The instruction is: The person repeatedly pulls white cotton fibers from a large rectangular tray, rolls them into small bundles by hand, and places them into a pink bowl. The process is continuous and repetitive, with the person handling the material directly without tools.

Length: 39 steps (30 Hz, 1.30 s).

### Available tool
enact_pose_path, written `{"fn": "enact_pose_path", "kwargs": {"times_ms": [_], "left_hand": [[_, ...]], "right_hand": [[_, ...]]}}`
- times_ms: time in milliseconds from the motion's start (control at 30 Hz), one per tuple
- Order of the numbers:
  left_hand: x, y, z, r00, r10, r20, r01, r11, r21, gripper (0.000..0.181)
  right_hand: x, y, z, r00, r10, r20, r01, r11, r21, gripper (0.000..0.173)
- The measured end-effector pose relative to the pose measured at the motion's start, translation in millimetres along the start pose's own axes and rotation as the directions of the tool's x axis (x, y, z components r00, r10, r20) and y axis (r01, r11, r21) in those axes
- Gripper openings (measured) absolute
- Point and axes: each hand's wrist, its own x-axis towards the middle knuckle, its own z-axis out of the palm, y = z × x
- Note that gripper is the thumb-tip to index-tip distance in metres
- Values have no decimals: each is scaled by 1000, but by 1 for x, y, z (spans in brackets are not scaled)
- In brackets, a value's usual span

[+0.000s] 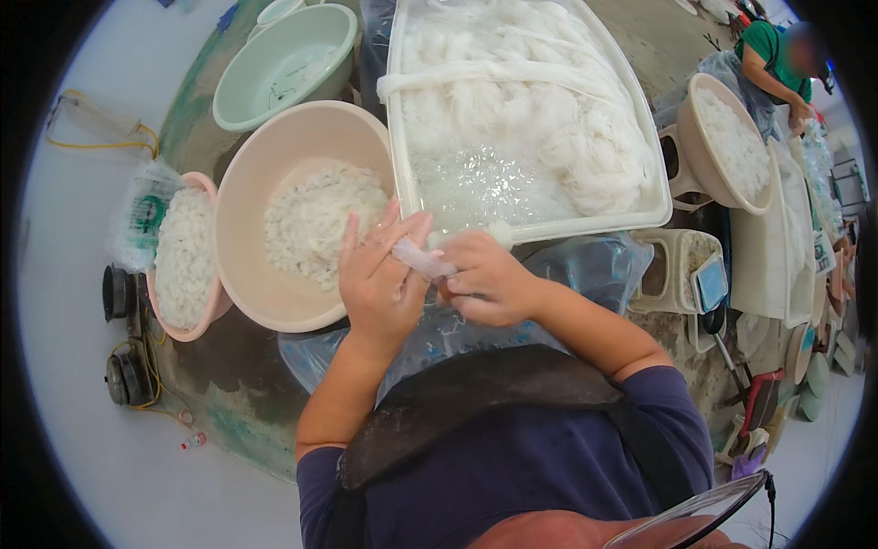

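A short, wet, translucent white piece [420, 259] stretches between my two hands. My left hand [381, 288] has it at the thumb and index side, with the other fingers spread. The fingers of my right hand [485, 278] are curled around its other end and look slightly blurred. Both hands are at the near left corner of a white rectangular tub [597, 223], which holds water and a mass of long white strands [507, 117]. One twisted bundle of strands lies across the tub. Left of my hands, a large beige basin [240, 206] contains short white pieces [315, 226].
A pink basin [219, 302] heaped with white pieces and a pale green basin [233, 113] stand on the left. To the right are a stool [651, 274] with a small scale [711, 283], and another filled basin [699, 130]. A person in green [761, 51] works beyond.
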Motion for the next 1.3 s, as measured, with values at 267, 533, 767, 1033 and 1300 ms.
{"fn": "enact_pose_path", "kwargs": {"times_ms": [267, 533, 767, 1033, 1300], "left_hand": [[-17, -13, 9, 858, -338, 387, 494, 336, -802, 31], [-8, -4, 0, 953, 182, 241, -169, 983, -73, 12], [-15, 6, -20, 803, -459, 381, 420, -18, -907, 18], [-11, -15, -17, 705, -288, 647, 541, -371, -755, 16], [-22, -42, -18, 553, -485, 678, 816, 151, -558, 36]], "right_hand": [[5, -2, 14, 964, 229, -137, -189, 947, 258, 15], [3, -5, -8, 920, 393, 2, -386, 902, 193, 19], [6, -17, -23, 857, 512, -59, -495, 849, 184, 27], [-2, -9, 19, 950, 310, 31, -301, 887, 351, 22], [21, 15, -46, 768, 450, -455, -298, 881, 368, 16]]}}
